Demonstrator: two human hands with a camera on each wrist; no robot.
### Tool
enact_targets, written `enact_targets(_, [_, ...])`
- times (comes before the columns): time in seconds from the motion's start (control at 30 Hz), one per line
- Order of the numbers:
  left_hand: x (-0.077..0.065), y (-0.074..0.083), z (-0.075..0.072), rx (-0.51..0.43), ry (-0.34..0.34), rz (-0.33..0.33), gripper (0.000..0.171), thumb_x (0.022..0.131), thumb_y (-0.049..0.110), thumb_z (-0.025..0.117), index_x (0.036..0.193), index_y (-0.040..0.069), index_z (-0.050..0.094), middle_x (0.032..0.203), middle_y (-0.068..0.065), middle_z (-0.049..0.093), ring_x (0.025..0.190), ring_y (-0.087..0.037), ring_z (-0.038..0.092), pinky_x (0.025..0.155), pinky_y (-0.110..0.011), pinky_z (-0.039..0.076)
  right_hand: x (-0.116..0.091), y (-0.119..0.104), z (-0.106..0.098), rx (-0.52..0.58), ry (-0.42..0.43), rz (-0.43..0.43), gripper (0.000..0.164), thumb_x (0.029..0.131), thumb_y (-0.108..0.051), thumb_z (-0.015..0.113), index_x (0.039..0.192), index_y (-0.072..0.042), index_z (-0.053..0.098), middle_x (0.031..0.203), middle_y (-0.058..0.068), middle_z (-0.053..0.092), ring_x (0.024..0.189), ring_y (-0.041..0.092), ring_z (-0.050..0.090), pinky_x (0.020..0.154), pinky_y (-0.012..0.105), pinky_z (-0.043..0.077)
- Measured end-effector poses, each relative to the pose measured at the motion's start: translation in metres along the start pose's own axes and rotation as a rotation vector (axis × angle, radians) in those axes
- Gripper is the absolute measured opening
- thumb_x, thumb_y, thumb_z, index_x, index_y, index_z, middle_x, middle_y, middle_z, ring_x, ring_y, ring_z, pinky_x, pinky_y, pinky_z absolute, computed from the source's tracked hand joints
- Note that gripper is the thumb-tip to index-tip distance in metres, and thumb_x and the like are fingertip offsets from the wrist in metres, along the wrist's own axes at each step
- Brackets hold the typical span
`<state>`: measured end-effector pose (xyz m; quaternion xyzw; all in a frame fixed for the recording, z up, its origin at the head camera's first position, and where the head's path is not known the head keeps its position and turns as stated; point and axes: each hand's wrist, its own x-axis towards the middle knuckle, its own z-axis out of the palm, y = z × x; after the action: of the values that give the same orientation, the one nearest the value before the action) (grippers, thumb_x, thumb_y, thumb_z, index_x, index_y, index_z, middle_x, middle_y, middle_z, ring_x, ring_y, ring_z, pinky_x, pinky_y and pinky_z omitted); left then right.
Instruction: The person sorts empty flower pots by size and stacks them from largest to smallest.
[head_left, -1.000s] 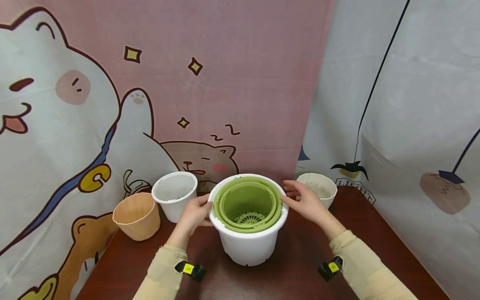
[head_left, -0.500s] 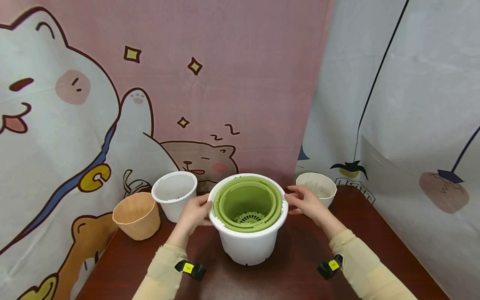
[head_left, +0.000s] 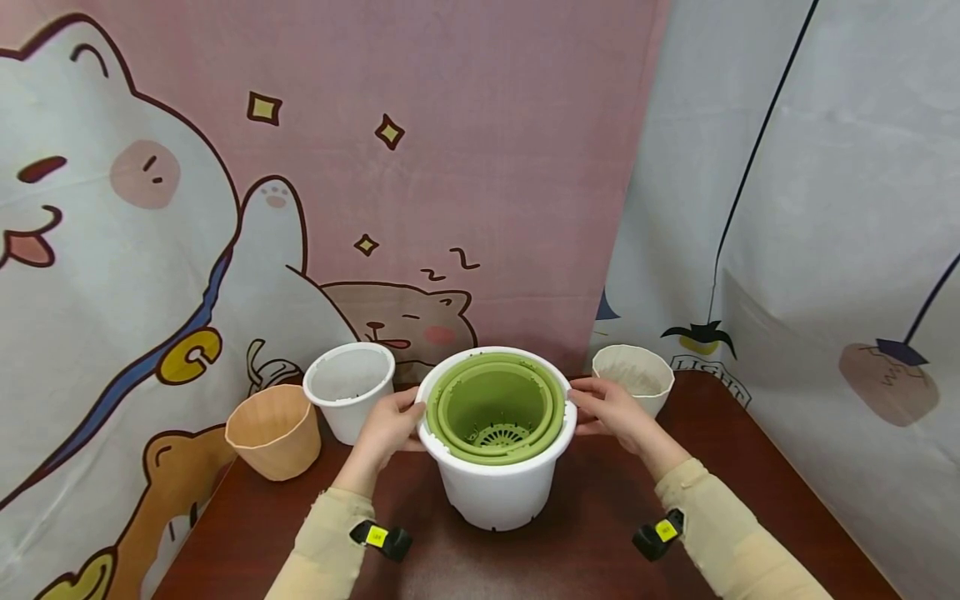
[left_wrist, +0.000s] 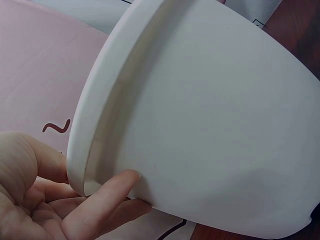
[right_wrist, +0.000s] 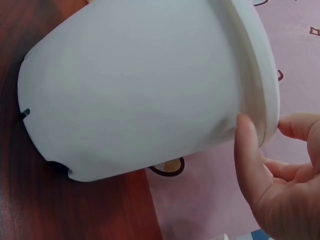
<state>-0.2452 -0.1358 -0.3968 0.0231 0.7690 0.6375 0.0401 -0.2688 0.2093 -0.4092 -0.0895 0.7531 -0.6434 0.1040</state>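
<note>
A large white flowerpot [head_left: 497, 498] stands upright on the table in front of me, with green flowerpots [head_left: 495, 392] nested inside it. Slots pierce the bottom of the innermost green one. My left hand [head_left: 390, 423] holds the white pot's rim from the left, the thumb at the rim's edge and fingers under the lip against the wall [left_wrist: 210, 100]. On the opposite side my right hand [head_left: 613, 412] pinches the same rim, one finger [right_wrist: 246, 145] reaching beneath the lip. Part of each hand's fingers is hidden behind the pot in the head view.
To the left stand a smaller white pot [head_left: 349, 408] and an orange faceted pot [head_left: 276, 446]. A cream faceted pot [head_left: 652, 402] sits behind my right hand. The dark red table [head_left: 600, 533] ends at a pink and white printed cloth [head_left: 525, 167] behind.
My right hand's fingers have moved from near the green pot's edge onto the white pot's rim and closed on it. My left hand and the pots have stayed in place.
</note>
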Motion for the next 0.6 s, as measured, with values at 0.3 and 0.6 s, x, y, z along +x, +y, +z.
enact_targets(0.3, [0.0002, -0.0001, -0.0001, 0.0, 0.002, -0.001, 0.04, 0.102, 0.003, 0.048, 0.141, -0.006, 0.049, 0.114, -0.028, 0.064, 0.077, -0.029, 0.069, 0.062, -0.044, 0.062, -0.0002, -0.0012, 0.0006, 0.056, -0.019, 0.005, 0.053, 0.101, -0.016, 0.056, 0.139, 0.017, 0.038, 0.117, 0.017, 0.06, 0.088, 0.017, 0.066, 0.076, 0.034, 0.061])
enact_targets(0.6, [0.0004, -0.0014, -0.0001, -0.011, 0.005, 0.005, 0.04, 0.102, 0.003, 0.048, 0.14, -0.006, 0.05, 0.112, -0.028, 0.064, 0.078, -0.029, 0.069, 0.062, -0.044, 0.062, -0.0003, 0.0009, -0.001, 0.141, -0.042, 0.011, 0.05, 0.101, -0.01, 0.055, 0.139, 0.018, 0.036, 0.103, 0.004, 0.065, 0.085, 0.014, 0.068, 0.074, 0.032, 0.061])
